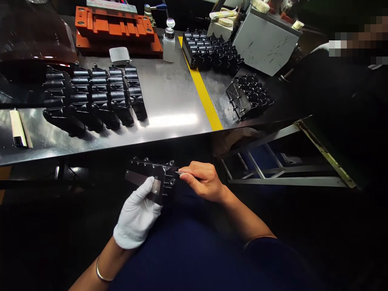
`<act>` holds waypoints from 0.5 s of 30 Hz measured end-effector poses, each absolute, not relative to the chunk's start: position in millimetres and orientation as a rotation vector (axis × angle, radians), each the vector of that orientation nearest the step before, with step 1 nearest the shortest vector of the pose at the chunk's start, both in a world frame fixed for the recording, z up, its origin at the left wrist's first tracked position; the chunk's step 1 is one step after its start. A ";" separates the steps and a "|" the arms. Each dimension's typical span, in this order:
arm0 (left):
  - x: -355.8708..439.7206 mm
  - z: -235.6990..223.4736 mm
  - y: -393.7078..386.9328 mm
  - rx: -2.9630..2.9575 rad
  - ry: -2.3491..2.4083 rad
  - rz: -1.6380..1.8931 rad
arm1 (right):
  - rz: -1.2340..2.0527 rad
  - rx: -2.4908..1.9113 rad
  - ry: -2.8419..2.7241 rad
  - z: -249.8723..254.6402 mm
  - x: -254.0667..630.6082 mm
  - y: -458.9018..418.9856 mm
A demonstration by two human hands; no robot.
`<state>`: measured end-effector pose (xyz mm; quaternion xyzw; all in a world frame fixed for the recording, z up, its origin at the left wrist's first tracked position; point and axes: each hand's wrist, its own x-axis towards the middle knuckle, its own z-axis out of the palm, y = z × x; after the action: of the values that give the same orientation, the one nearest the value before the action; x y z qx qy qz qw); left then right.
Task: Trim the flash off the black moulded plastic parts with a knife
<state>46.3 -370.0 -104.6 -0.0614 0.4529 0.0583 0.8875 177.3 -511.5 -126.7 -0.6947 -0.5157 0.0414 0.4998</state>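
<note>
A steel workbench (169,93) runs across the view, a yellow tape stripe (201,95) crossing its tabletop toward the far edge. Left of the stripe, rows of black moulded parts (93,95) stand near the front edge; beyond it, two more black clusters (212,50) sit near the far edge. An orange fixture (118,30) occupies the far edge, beside a dispensing bottle (169,42) holding clear liquid. Below the near edge, both forearms reach inward over a dark blue lap (182,250). The white-gloved left hand (136,214), a metal bangle (100,273) at its wrist, wraps closed around a black moulded part (154,176) held above the lap, with a flat strip (142,184) against it. The bare right hand (203,182) pinches a small blade (182,173) between thumb and fingers, its tip at the part's edge
</note>
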 end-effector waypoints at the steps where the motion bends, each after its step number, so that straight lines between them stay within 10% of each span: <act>1: 46.5 -103.3 -370.8 -0.111 0.969 0.122 | 0.094 -1.673 -1.258 -127.3 178.2 -511.5; 15: 52.7 -100.6 -372.3 0.189 1.070 0.139 | 0.053 -1.721 -0.918 -154.1 162.9 -497.1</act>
<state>52.7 -372.3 -100.6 0.0897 0.5088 0.0661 0.8536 162.9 -497.1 -154.1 -0.7304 -0.3897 0.0227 0.5605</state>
